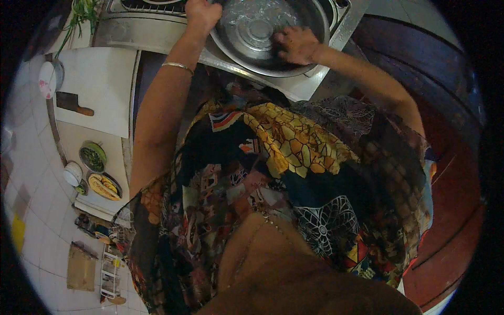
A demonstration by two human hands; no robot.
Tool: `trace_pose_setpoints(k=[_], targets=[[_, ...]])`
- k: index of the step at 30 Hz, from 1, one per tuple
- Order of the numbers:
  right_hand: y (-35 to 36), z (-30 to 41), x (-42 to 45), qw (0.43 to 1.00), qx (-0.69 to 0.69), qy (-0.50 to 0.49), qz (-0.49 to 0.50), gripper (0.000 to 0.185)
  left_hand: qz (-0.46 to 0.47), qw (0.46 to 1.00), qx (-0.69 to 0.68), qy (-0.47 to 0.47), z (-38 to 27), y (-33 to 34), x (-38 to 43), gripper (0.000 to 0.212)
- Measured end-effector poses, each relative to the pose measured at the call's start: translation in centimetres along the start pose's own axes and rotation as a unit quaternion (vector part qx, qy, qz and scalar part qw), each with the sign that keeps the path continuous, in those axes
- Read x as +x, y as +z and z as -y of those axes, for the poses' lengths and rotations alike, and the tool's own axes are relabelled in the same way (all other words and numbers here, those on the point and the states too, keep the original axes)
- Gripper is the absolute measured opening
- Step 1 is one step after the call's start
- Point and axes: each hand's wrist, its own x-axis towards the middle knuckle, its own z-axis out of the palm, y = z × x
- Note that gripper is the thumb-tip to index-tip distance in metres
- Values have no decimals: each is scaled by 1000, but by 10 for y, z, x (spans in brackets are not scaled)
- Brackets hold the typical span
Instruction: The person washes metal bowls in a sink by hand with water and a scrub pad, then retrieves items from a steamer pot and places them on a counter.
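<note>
A wide, shiny metal basin [260,63] rests over the sink counter at the top of the view, its inside wet-looking and full of reflections. At its left rim, my left hand [202,15] is curled in a fist around the edge. My right hand [298,45] is inside the basin, against the inner wall on the right side. Motion blurs its fingers, so whether anything lies under them cannot be made out. The far part of the basin runs out of the picture.
Left of the basin are a dish rack [155,7] and green stalks [83,13]. Along the left counter lie a cleaver [75,103] on a white board [106,78], a bowl of chopped greens [93,158], a plate of yellow food [104,186] and a white container [73,174].
</note>
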Motion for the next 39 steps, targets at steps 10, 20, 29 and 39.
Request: trace_pose_setpoints(k=[10, 20, 29, 39], targets=[[-30, 66, 113, 812, 365, -32, -455, 25, 59, 894, -430, 113, 53, 17, 15, 28], [25, -29, 56, 945, 84, -62, -309, 27, 103, 844, -493, 187, 46, 2, 4, 32], [-14, 63, 126, 855, 360, -155, -339, 32, 165, 729, -651, 134, 70, 7, 29, 30], [-16, -17, -15, 915, 361, -182, -15, 47, 150, 736, -660, -1, 98, -4, 44, 33]])
